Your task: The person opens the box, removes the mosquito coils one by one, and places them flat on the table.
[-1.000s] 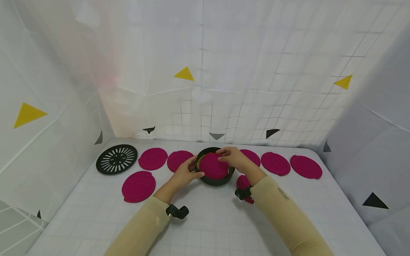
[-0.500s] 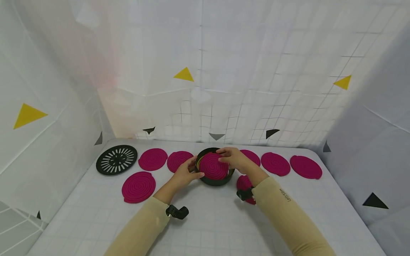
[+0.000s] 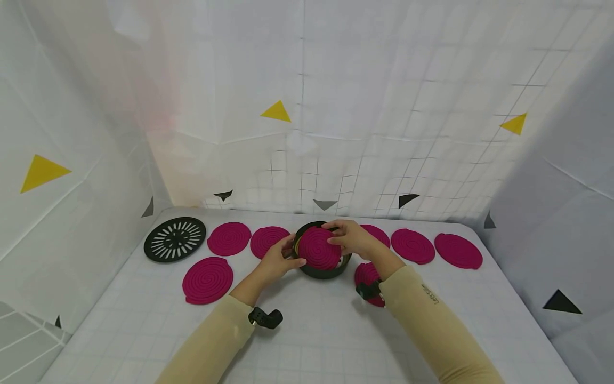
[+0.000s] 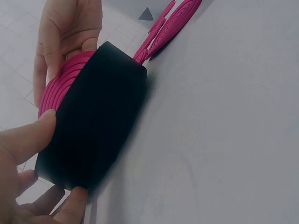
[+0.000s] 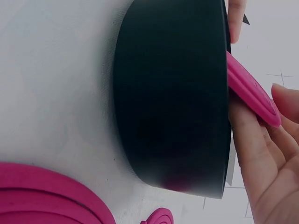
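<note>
A round black holder with a tall wall stands at the back middle of the table. My left hand grips its left side, with the thumb at the rim and fingers curled round the outside in the left wrist view. A magenta spiral coaster lies over the holder's mouth. My right hand pinches the coaster's right edge. In the right wrist view this coaster tilts up out of the rim, fingers beneath it. What lies under it inside the holder is mostly hidden.
A black slotted disc lies at the far left. Several more magenta coasters lie flat on the white table, such as the front left one and the far right one. Another coaster is partly under my right wrist.
My right hand has raised the coaster's right side slightly, and a small light patch now shows inside the holder at its lower right. My left hand and the holder have stayed put.
</note>
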Demonstrator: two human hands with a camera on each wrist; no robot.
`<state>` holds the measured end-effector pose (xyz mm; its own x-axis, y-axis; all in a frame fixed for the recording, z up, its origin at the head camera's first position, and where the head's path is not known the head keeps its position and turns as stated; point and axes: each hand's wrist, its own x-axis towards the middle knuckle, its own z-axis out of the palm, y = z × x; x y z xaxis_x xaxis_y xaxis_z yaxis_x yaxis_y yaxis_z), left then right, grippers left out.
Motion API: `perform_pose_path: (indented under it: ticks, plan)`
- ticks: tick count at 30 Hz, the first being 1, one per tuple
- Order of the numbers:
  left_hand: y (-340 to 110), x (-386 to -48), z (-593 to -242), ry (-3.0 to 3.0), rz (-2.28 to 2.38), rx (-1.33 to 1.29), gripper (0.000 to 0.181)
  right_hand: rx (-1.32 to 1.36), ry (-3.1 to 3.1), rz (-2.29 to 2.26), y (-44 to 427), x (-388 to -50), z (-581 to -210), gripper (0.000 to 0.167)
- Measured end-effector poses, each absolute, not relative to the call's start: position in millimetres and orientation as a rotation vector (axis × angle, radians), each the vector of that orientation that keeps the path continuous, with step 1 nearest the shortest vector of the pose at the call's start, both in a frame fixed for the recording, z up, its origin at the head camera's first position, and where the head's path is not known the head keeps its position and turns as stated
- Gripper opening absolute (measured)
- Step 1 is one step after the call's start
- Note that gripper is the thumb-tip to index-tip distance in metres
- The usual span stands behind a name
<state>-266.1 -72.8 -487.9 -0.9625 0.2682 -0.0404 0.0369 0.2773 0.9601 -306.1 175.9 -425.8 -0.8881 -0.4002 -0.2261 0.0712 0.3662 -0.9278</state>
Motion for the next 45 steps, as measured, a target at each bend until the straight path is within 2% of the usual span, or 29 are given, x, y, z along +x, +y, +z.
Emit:
perform_pose_path:
  ticks: [10, 45]
  plan:
    - [-72.5, -265.3, -487.6, 2.336, 1.777, 0.291, 0.084, -0.359, 2.282, -1.453, 179.2, -306.8, -428.6, 0.049]
    - [-73.0, -266.7, -490.2, 2.394, 1.732, 0.308, 0.081, -0.261, 2.384, -1.549, 217.9, -275.7, -395.6, 0.055]
